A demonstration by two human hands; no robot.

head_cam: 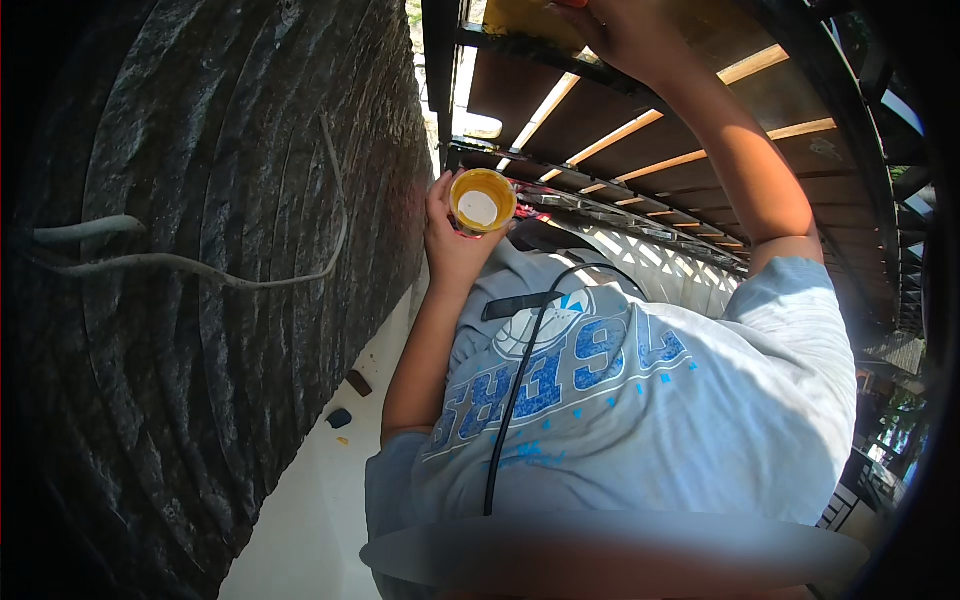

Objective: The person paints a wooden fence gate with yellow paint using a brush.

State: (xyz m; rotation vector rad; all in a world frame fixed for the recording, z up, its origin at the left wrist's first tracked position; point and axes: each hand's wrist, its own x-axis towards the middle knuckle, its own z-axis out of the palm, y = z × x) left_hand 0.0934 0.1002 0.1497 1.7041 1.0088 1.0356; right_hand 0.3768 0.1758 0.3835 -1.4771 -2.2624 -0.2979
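Note:
In my left hand [461,244] is a small round cup [483,201], its walls coated with yellow paint and a pale round patch at its bottom. It is held near my chest, beside the dark ribbed wall. My right hand [611,34] is raised at the top edge of the view, against a yellowish part [532,19] of the dark metal frame with brown panels. A bit of an orange-red object [574,2] shows at its fingers; the rest is cut off by the picture's edge.
The rough dark wall [172,360] fills the left side, with a pale bent cable or pipe [247,283] on it. Brown slatted panels [645,142] in a black metal frame [874,187] stand at the upper right. Small pieces [339,418] lie on the pale floor [300,517]. A black cord [517,397] crosses my shirt.

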